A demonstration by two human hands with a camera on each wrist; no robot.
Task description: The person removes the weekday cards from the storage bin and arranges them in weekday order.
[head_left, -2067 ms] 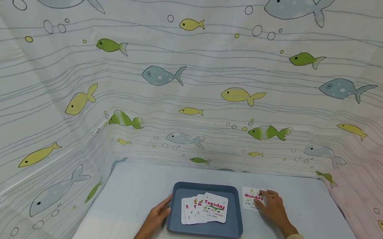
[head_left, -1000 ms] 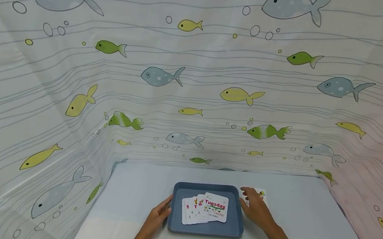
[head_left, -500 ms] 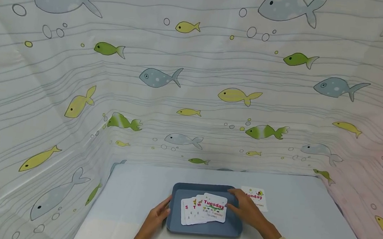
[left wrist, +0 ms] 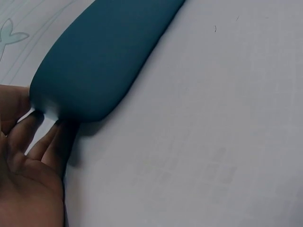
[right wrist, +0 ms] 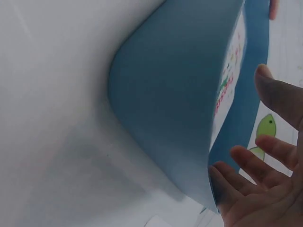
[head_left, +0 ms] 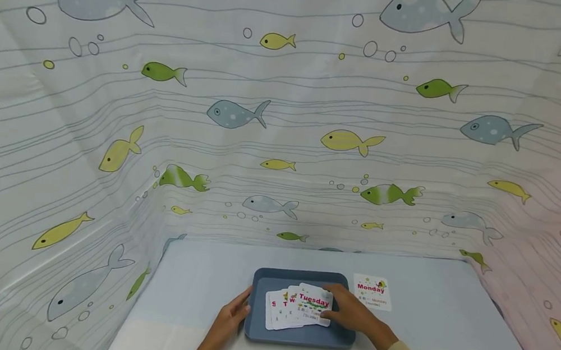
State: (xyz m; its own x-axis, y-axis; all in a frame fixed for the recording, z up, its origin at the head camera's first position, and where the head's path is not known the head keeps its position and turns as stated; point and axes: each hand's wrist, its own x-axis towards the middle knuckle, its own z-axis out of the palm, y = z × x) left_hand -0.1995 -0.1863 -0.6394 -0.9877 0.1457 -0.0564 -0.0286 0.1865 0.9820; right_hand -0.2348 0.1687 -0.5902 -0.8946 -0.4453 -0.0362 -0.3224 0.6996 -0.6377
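Overhanging the tray point(head_left: 281, 276), the right hand point(head_left: 347, 311) partly covers the Tuesday card point(head_left: 311, 302)

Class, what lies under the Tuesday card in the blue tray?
Overlapping white cards lie under the Tuesday card, sticking out left and showing S, T and W. Most of each face is covered, so the full words cannot be read.

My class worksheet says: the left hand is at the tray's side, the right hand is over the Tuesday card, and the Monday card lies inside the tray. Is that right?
Not quite: the Monday card lies on the table, outside the tray, as the head view shows. The rest stands.
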